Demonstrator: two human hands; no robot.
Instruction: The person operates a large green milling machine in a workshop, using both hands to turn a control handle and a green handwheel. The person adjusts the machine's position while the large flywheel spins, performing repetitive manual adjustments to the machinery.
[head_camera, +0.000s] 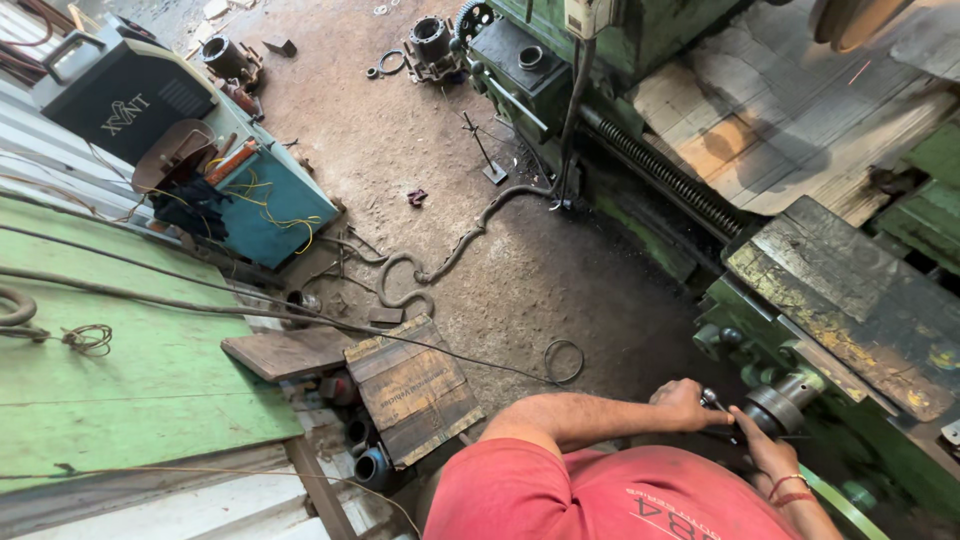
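open dirt floor (560, 290) left, green lathe (850, 330) blocking right

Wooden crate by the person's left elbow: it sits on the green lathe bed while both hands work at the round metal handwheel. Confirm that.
Wrong on one point. In the head view the wooden crate sits on the dirt floor, not the lathe. Both the left hand and right hand do work at the metal handwheel.

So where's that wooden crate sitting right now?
In the head view, the wooden crate lies on the dirt floor at lower centre, beside a flat plank and right of the green table.
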